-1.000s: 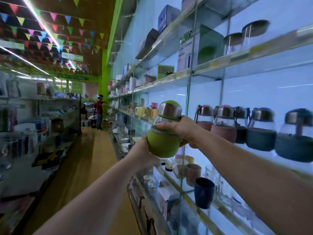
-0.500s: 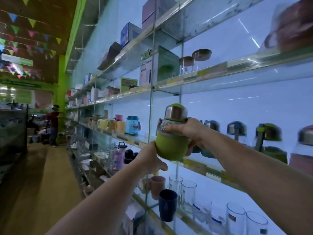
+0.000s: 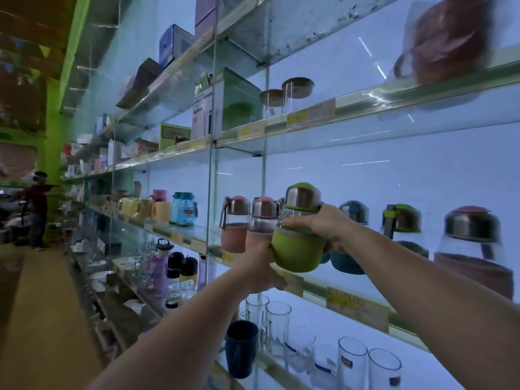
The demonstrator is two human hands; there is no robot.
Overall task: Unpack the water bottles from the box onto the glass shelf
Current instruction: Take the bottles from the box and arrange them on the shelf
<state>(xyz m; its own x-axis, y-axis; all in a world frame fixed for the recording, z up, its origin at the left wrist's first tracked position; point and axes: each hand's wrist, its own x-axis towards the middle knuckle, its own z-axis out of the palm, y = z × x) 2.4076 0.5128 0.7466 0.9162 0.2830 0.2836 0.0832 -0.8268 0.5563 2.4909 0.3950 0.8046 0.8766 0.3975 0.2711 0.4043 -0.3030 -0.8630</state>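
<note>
A water bottle with a green sleeve (image 3: 297, 250) and a steel cap is held up in front of the glass shelf (image 3: 349, 299). My right hand (image 3: 319, 225) grips its clear neck from the right. My left hand (image 3: 260, 270) holds the bottle's base from below and the left. Two pink-sleeved bottles (image 3: 235, 223) stand on the shelf just left of it. Blue, green and pink ones (image 3: 475, 249) stand further right. The box is out of view.
Drinking glasses (image 3: 351, 361) and a dark blue cup (image 3: 242, 350) fill the shelf below. Boxes and jars (image 3: 298, 97) sit on the shelf above. A vertical glass divider (image 3: 209, 164) stands left of the bottles. A person (image 3: 38, 209) stands far down the aisle.
The view has swung right along the shelves. Both hands have carried the green bottle closer to the shelf, beside the pink bottles.
</note>
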